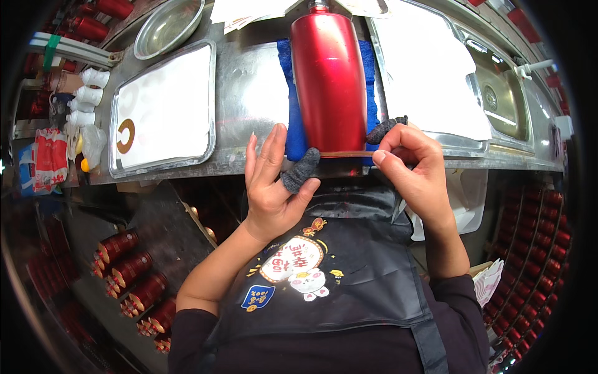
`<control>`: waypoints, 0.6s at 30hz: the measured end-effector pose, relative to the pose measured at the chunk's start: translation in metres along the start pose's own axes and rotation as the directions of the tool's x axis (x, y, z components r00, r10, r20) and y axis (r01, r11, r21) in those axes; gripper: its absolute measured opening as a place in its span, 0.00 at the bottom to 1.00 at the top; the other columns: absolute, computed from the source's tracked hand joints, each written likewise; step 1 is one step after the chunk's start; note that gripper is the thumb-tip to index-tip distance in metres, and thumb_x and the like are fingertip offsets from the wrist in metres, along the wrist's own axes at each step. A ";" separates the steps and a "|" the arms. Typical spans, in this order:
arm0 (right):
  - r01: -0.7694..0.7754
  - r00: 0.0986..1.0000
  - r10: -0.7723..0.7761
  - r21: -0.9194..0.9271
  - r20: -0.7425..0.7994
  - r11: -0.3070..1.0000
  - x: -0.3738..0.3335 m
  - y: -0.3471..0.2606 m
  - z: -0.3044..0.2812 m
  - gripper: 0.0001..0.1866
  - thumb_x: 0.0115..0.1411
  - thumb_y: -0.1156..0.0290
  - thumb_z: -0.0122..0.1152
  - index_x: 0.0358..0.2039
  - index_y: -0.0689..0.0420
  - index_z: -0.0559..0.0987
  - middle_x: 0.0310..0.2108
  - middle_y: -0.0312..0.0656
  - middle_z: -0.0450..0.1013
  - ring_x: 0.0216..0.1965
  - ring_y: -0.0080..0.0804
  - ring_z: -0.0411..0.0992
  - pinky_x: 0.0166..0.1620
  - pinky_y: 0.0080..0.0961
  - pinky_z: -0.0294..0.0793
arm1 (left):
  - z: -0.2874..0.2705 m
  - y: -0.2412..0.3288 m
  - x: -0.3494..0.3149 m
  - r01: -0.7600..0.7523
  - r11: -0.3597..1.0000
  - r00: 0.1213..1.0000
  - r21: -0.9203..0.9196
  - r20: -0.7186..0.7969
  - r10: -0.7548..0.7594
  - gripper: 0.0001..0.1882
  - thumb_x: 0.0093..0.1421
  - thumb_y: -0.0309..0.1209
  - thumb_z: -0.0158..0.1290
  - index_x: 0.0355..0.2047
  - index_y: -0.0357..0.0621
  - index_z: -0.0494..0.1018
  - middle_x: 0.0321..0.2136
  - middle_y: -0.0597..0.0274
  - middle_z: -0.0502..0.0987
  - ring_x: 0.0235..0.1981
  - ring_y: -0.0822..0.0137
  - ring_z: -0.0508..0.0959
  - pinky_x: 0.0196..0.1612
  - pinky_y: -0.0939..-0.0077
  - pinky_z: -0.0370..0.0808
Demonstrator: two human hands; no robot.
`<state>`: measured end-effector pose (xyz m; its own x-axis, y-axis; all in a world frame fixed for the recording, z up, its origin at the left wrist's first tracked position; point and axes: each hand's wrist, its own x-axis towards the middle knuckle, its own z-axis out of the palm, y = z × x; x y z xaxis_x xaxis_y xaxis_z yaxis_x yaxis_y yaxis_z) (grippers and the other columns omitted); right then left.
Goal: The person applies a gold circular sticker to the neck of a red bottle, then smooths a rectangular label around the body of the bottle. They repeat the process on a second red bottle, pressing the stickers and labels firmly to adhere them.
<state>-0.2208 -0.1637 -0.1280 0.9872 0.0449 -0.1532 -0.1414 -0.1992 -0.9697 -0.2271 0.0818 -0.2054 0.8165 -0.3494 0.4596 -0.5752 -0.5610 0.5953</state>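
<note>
A glossy red bottle (330, 81) lies on a blue cloth (295, 128), its neck pointing away and its base toward me. Along the base edge runs a thin brown strip (346, 154). My left hand (271, 187) is open beside the base's left corner, fingers stretched and apart. A dark grey knitted cover (302, 170) sits on its index finger, whose tip touches the strip's left end. At the right corner, my right hand (414, 162) pinches the strip's other end between thumb and fingertip. Another grey finger cover (386, 129) on this hand lies against the bottle's side.
To the left, a metal tray (213, 93) holds a white sheet (177, 100) with a gold C-shaped piece (126, 137). Behind it stands a metal bowl (169, 30). White sheets (430, 75) and a sink (501, 87) are at right. Red bottles (131, 268) stand below the bench.
</note>
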 end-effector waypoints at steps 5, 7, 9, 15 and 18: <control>0.008 1.000 -0.008 -0.017 -0.019 1.000 0.002 0.004 0.000 0.06 0.57 0.78 0.65 0.26 0.61 0.75 0.28 0.27 0.64 0.25 0.08 0.59 0.27 0.12 0.54 | -0.005 0.001 0.002 -0.053 0.999 0.999 0.008 -0.004 0.053 0.21 0.55 0.29 0.64 0.50 0.38 0.81 0.69 0.35 0.59 0.68 0.42 0.65 0.69 0.34 0.46; 0.004 1.000 -0.005 -0.022 -0.026 1.000 0.003 0.005 -0.001 0.07 0.57 0.78 0.65 0.26 0.61 0.75 0.29 0.27 0.64 0.25 0.08 0.60 0.27 0.12 0.55 | -0.008 0.002 0.006 -0.063 0.996 0.998 0.064 0.007 0.063 0.18 0.54 0.32 0.66 0.46 0.42 0.83 0.68 0.36 0.61 0.67 0.42 0.67 0.69 0.33 0.47; -0.013 1.000 0.013 0.002 -0.010 1.000 0.005 0.007 -0.001 0.07 0.57 0.78 0.65 0.26 0.61 0.75 0.29 0.28 0.65 0.25 0.08 0.61 0.28 0.12 0.56 | -0.011 0.003 0.011 -0.093 0.990 0.996 0.106 0.016 0.091 0.16 0.52 0.34 0.67 0.42 0.43 0.85 0.68 0.37 0.62 0.66 0.42 0.68 0.68 0.33 0.48; -0.002 1.000 0.002 0.015 0.010 1.000 0.009 0.009 0.000 0.06 0.58 0.78 0.66 0.26 0.60 0.76 0.29 0.28 0.65 0.26 0.09 0.62 0.29 0.11 0.58 | -0.019 0.010 0.029 -0.195 0.963 0.981 0.185 0.061 0.186 0.10 0.48 0.34 0.68 0.28 0.43 0.83 0.66 0.40 0.66 0.65 0.40 0.70 0.67 0.30 0.49; 0.001 1.000 -0.001 0.003 0.016 1.000 0.009 0.010 0.001 0.06 0.58 0.78 0.66 0.27 0.61 0.76 0.29 0.28 0.65 0.26 0.09 0.62 0.29 0.11 0.58 | -0.023 0.015 0.039 -0.247 0.944 0.969 0.219 0.085 0.233 0.11 0.46 0.32 0.69 0.30 0.46 0.82 0.66 0.42 0.67 0.64 0.39 0.70 0.67 0.30 0.50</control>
<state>-0.2130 -0.1647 -0.1390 0.9860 0.0610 -0.1552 -0.1406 -0.1962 -0.9704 -0.2052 0.0769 -0.1630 0.6608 -0.5330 0.5284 -0.7335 -0.6079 0.3041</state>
